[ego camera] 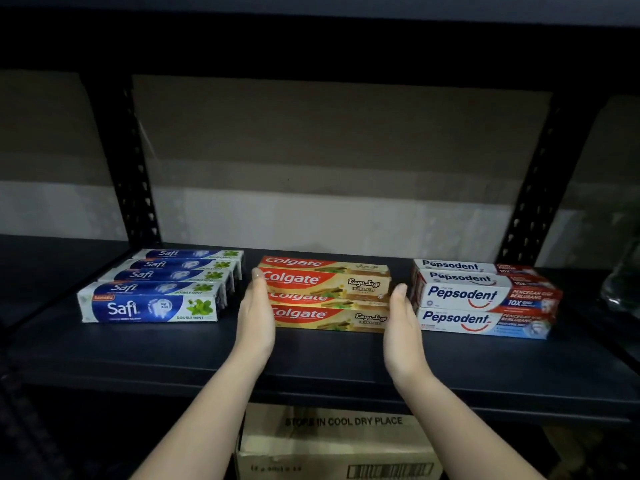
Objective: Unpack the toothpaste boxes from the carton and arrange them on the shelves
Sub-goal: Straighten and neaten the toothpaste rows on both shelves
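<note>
Head view of a dark metal shelf (311, 362) carrying three groups of toothpaste boxes, all lying flat with their long sides running left to right. At the left, the Safi boxes (152, 306) form a blue-and-white group stepped from near to far. In the middle, the Colgate boxes (329, 296) form a red-and-gold group, some stacked on others. At the right, the Pepsodent boxes (485, 303) form a white-and-red group, likewise stacked. The three groups stand apart from one another, with bare shelf between them.

The left hand (256, 306) is flat and open, fingers straight and together, its palm turned toward the left ends of the Colgate boxes and touching or just beside them. The right hand (403, 323) is likewise flat and open, palm facing the right ends of the same group; whether it touches cannot be told. Neither hand grips anything.

Below the near edge of the shelf, between the two forearms, stands a cardboard carton (332, 445) printed "STORE IN COOL DRY PLACE", with a barcode on its near face. Perforated black uprights (138, 168) rise at the far left and far right, in front of a pale wall (329, 220).
</note>
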